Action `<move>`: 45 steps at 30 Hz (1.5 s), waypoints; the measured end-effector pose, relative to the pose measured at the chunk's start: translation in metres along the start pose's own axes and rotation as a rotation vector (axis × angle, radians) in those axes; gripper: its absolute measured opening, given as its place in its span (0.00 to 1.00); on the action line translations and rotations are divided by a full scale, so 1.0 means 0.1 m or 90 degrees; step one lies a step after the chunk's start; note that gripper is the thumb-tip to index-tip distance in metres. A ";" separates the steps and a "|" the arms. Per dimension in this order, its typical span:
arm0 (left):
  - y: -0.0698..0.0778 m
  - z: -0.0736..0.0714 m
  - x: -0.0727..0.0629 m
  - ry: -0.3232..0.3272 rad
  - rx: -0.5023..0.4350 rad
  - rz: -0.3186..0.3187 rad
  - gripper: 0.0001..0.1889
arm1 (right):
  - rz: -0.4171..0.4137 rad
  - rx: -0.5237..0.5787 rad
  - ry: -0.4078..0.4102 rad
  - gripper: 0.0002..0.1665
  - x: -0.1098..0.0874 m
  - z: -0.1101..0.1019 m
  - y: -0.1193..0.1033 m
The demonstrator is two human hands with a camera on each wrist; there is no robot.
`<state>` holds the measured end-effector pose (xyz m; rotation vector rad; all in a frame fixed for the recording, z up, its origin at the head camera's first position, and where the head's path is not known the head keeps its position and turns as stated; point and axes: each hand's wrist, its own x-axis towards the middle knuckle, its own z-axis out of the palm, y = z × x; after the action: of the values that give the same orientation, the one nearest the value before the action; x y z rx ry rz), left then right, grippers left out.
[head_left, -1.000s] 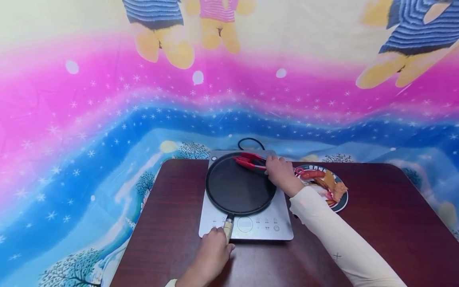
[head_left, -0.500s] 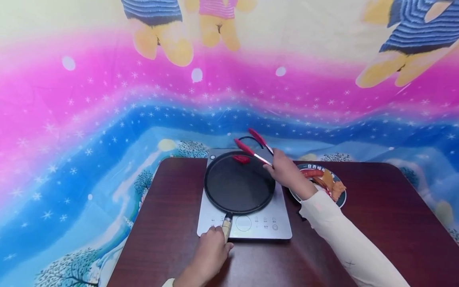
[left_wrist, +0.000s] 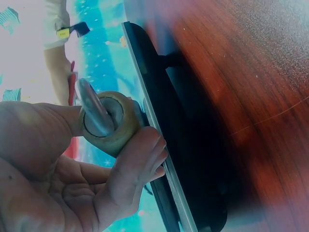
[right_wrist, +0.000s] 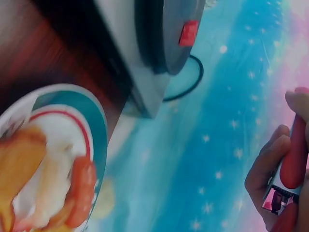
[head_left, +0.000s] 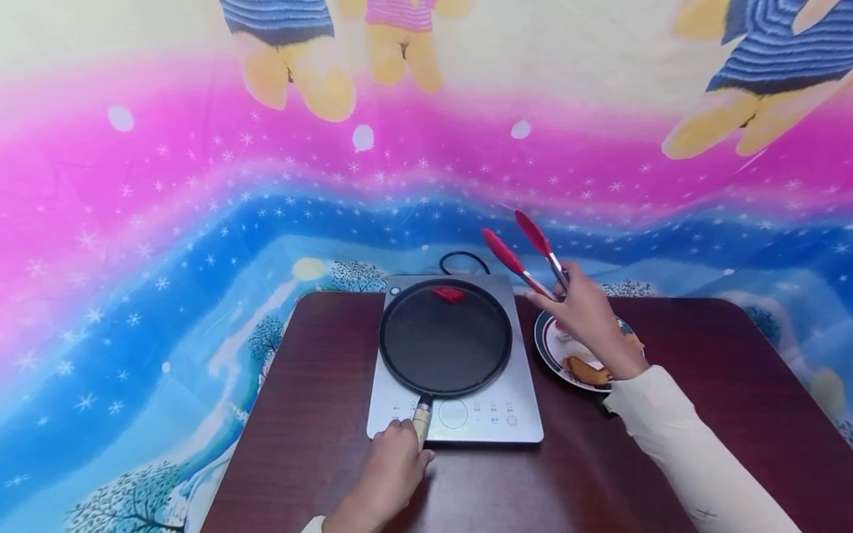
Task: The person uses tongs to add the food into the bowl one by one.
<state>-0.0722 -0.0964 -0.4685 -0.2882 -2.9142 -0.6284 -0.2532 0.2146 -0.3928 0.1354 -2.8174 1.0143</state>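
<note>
My left hand [head_left: 397, 459] grips the pale handle [head_left: 422, 422] of a flat black frying pan [head_left: 443, 348]. In the left wrist view, fingers and thumb wrap the handle's end, where a metal hanging loop [left_wrist: 94, 108] sticks out. A small red piece of food [head_left: 448, 295] lies near the pan's far rim. My right hand [head_left: 586, 314] holds red-tipped tongs [head_left: 526, 248], their tips spread apart with nothing between them, pointing up and away. Hand and wrist hide part of a plate [head_left: 545, 354]. On it are a sausage [right_wrist: 83, 191] and browned, fried-looking pieces [head_left: 586, 370].
Under the pan is a silver induction cooktop [head_left: 526, 414], its control panel facing the near side. A black cord [head_left: 463, 253] loops behind it. Both cooktop and plate stand on a dark red wooden table [head_left: 320, 385]. A cartoon-print cloth [head_left: 426, 163] hangs behind.
The tongs have let go of the red piece, which stays in the pan. My right hand has lifted them up and right, over the plate. My left hand holds its place.
</note>
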 end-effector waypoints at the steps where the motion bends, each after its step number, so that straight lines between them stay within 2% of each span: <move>1: 0.00 0.00 0.00 0.001 0.002 0.002 0.19 | 0.000 -0.004 0.000 0.54 -0.03 -0.05 0.04; 6: 0.01 0.00 -0.01 -0.011 -0.010 -0.001 0.19 | 0.002 -0.050 0.003 0.55 -0.22 -0.27 0.36; 10: 0.01 0.00 -0.02 -0.039 -0.030 -0.014 0.19 | 0.020 -0.099 -0.006 0.47 -0.38 -0.44 0.64; 13: 0.01 0.01 -0.01 -0.040 -0.026 -0.015 0.19 | 0.032 -0.134 -0.021 0.45 -0.49 -0.53 0.83; 17: 0.00 0.01 0.00 -0.024 -0.012 -0.009 0.19 | 0.036 -0.178 -0.041 0.50 -0.61 -0.61 1.06; 21: 0.00 0.01 0.00 -0.016 -0.012 -0.009 0.19 | 0.011 -0.231 -0.054 0.55 -0.70 -0.67 1.23; 24: 0.00 0.01 0.00 -0.010 -0.012 -0.007 0.19 | -0.025 -0.265 -0.077 0.52 -0.76 -0.71 1.33; 28: 0.00 0.01 0.00 0.001 -0.006 0.001 0.19 | -0.064 -0.314 -0.115 0.53 -0.79 -0.80 1.43; 31: 0.00 0.00 0.01 0.000 -0.002 0.000 0.19 | -0.071 -0.342 -0.146 0.55 -0.78 -0.85 1.51; 39: 0.01 0.00 0.01 -0.010 0.006 0.003 0.20 | -0.077 -0.343 -0.230 0.57 -0.72 -0.96 1.71; 45: 0.01 0.01 0.02 0.002 0.013 0.005 0.19 | -0.087 -0.340 -0.242 0.57 -0.68 -0.97 1.78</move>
<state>-0.0741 -0.0953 -0.4686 -0.2965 -2.9132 -0.5969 -0.1996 0.4158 -0.4414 0.4932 -3.2436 0.1980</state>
